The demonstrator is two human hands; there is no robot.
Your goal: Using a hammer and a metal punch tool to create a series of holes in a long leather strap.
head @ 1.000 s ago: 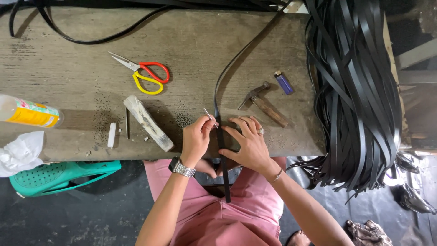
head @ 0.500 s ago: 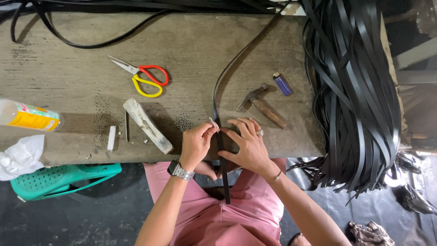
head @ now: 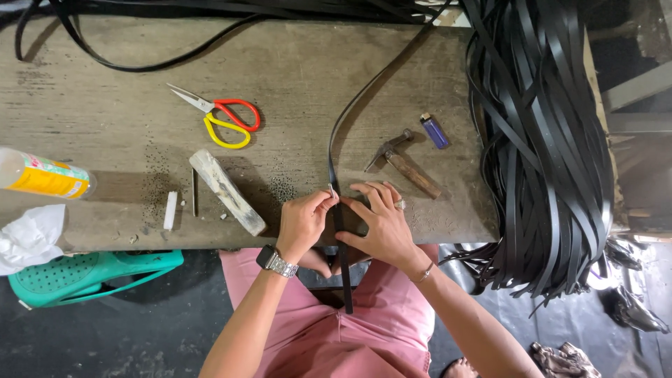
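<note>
Strap [head: 334, 150] runs lengthwise toward the body, its end hanging off the tabletop [head: 105, 105] edge. Left hand [head: 302, 222] pinches a small pin onto it; right hand [head: 378, 220] lies flat, fingers spread, pressing it. Hammer [head: 404, 164] nearer right hand.

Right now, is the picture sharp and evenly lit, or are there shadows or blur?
Head view: sharp on the left hand, right hand and black strap; soft, even light on the table, short shadows beside the hammer and scissors; the floor is dark.
</note>
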